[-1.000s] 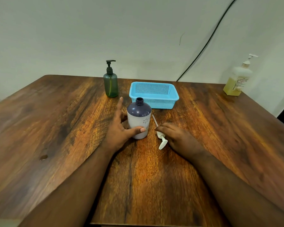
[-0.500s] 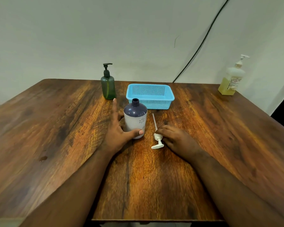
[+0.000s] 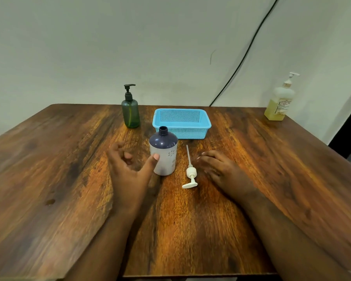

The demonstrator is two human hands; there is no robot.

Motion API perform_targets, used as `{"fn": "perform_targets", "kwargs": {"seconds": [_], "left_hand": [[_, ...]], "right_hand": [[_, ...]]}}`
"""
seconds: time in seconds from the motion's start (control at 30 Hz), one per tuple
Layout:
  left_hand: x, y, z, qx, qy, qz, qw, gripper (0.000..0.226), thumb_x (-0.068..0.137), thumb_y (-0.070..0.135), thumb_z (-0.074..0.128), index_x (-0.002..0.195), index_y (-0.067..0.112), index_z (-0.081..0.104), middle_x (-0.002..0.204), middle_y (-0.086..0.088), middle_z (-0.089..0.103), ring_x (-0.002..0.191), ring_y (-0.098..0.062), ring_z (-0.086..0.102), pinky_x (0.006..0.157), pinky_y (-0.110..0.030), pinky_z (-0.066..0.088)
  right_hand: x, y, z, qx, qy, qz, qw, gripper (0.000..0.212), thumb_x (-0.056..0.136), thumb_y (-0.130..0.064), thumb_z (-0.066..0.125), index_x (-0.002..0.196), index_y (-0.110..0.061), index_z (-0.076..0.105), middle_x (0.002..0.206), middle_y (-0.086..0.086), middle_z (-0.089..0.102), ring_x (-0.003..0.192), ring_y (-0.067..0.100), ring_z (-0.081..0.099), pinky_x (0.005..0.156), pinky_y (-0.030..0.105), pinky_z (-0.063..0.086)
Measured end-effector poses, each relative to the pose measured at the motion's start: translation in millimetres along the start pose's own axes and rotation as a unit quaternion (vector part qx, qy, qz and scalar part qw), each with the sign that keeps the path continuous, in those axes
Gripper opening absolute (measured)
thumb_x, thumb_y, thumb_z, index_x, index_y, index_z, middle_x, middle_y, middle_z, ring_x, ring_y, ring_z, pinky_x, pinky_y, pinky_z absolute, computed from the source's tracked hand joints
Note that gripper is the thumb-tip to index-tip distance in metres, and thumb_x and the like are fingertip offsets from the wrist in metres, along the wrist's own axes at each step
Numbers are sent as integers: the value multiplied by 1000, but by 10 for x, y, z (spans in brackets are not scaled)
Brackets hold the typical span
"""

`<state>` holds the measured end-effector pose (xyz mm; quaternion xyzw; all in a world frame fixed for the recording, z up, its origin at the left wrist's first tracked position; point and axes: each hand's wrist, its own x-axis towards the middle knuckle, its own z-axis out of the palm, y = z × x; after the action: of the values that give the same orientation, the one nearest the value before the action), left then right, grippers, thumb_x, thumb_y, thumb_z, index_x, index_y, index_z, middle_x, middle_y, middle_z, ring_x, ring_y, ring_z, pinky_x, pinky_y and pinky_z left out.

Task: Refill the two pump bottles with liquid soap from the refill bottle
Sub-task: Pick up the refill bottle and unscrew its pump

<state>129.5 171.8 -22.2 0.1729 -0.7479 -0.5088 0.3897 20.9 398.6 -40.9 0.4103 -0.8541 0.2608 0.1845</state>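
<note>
A navy-and-white bottle [image 3: 164,154] stands uncapped at the table's middle, its neck open. Its white pump head [image 3: 190,173] lies flat on the wood just to the right, tube pointing away from me. My left hand [image 3: 128,169] is open to the left of the bottle, only the thumb tip against its side. My right hand [image 3: 221,169] rests palm down to the right of the pump head, fingers spread, holding nothing. A green pump bottle [image 3: 130,110] stands capped at the back. A yellow-filled refill bottle [image 3: 280,102] with a white pump stands at the far right corner.
A blue mesh basket [image 3: 181,123] sits behind the uncapped bottle. The wooden table [image 3: 69,179] ends at a wall behind; a black cable [image 3: 243,55] runs up the wall. A small wet spot [image 3: 50,202] marks the left side.
My left hand has let go of the uncapped bottle and drawn back to the left. My right hand has slid off the pump head, which now lies free.
</note>
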Motion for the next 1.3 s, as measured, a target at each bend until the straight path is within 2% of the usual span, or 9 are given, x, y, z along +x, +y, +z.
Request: {"fn": "perform_targets", "kwargs": {"seconds": [0.1,0.27,0.47,0.53,0.8,0.97,1.07,1.2,1.3], "left_hand": [[-264,319,69,52,-69,109,990,49,78,36,76,116,34,45,105,5,50,92,-9,52,69,-26,52],[-228,561,706,102,-255,216,937,51,83,31,71,129,28,51,124,7,52,115,-6,47,94,-23,47],[30,557,1691,138,-329,178,917,29,78,18,67,105,19,56,108,-5,53,100,-21,54,81,-28,44],[124,518,2018,164,-362,112,911,24,76,16,64,98,17,55,104,-9,55,96,-27,57,79,-31,46],[360,725,3156,316,-486,187,793,46,72,38,75,113,23,60,118,-4,58,106,-24,58,90,-36,52],[518,865,3740,405,-530,146,731,98,58,55,82,142,26,41,141,-6,44,126,-29,46,102,-44,45],[611,865,3923,419,-591,115,680,92,73,47,81,147,14,36,149,-4,41,133,-28,43,107,-30,38],[705,924,4145,477,-633,63,607,90,71,47,81,142,9,42,144,-8,49,127,-28,50,109,-37,40],[730,876,4272,481,-640,36,598,99,67,46,84,146,11,36,147,-8,45,130,-31,48,108,-41,41]], "right_hand": [[-28,52,-92,-8,1,11,1000,39,86,-9,65,124,-18,60,126,-2,55,114,0,47,94,4,34],[-104,175,-245,-31,-24,44,998,36,89,-21,63,125,-19,59,128,-5,52,111,-1,46,86,0,34],[-193,560,-532,-42,-27,148,988,35,89,-31,61,124,-30,57,140,-4,40,120,9,44,93,24,42],[-182,708,-633,-39,-13,208,977,40,83,-32,69,121,-33,58,144,-6,34,125,10,39,93,19,36],[-189,1384,-990,-15,-17,287,958,44,79,-29,74,121,-26,61,137,-3,40,118,7,39,83,0,26],[-156,1767,-1202,-13,6,317,948,42,79,-39,73,117,-28,62,129,-5,43,104,8,45,73,8,33],[-142,1997,-1222,2,39,338,940,42,77,-34,75,117,-25,63,121,-6,46,98,6,45,67,2,27],[-37,2363,-1144,45,78,368,925,42,74,-35,76,114,-28,63,122,-4,52,105,10,48,73,15,36],[100,2659,-1052,83,108,410,902,44,75,-35,75,117,-28,62,127,-3,56,110,13,52,83,27,41]]}}
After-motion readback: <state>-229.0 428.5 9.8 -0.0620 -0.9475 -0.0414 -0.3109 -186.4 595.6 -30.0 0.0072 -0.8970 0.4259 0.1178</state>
